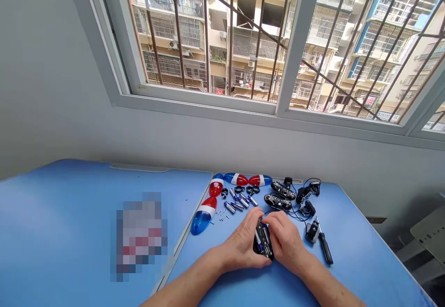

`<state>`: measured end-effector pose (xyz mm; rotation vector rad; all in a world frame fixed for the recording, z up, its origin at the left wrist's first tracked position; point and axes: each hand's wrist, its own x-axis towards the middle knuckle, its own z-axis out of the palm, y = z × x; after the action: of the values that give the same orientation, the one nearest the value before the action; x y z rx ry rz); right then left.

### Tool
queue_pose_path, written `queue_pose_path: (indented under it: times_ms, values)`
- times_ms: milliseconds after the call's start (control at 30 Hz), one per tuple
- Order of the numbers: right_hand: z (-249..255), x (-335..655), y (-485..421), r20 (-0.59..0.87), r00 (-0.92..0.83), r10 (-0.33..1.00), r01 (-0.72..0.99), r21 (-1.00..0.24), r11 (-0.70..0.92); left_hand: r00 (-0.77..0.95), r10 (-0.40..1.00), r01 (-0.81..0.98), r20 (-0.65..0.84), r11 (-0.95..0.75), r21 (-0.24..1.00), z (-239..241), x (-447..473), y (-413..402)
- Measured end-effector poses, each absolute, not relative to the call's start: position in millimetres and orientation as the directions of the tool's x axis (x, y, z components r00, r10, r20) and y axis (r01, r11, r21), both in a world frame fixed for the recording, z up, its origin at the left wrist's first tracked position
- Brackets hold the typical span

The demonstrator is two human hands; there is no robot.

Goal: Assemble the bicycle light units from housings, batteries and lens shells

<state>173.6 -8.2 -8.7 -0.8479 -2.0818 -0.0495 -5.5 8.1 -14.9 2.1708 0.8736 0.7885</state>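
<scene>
A black oval electronic housing (263,243) with batteries and small parts on its exposed inner side is between my hands, just above or on the blue table. My left hand (243,243) grips it along its left side, thumb at the near end and fingers at the far end. Bent fingers of my right hand (284,237) close on its right side and far end, and the fingertips partly hide that end. Several loose blue-and-white batteries (243,200) lie just beyond, near small silver screws (221,216).
Red, white and blue oval covers (204,215) line the left and back. Black ring clamps (239,189) lie inside them. Open black housings (278,201) with cables and a screwdriver (326,248) lie right. A blurred object (141,237) is on the left table (69,233), past a seam.
</scene>
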Motion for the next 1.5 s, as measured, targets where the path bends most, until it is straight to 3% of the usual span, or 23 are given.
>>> queue_pose_path:
  times_ms: [267,567,1200,1500]
  values:
    - [-14.7,169.4,-1.1,0.725,-0.370,0.581,0.622,-0.272,0.735,0.601,0.735,0.359,0.316,-0.600,0.715,2.8,-0.9,-0.3]
    - [-24.7,164.5,3.1,0.734,-0.278,0.619,0.600,-0.371,0.709,0.614,0.711,0.361,0.343,-0.639,0.679,-1.8,0.8,0.3]
    - [-27.4,159.0,-1.8,0.767,-0.222,0.603,0.607,-0.375,0.701,0.625,0.685,0.344,0.375,-0.673,0.655,-4.8,1.2,0.8]
    - [-24.5,158.2,-0.8,0.758,-0.156,0.633,0.546,-0.468,0.695,0.617,0.693,0.370,0.373,-0.674,0.639,-0.6,1.7,-1.5]
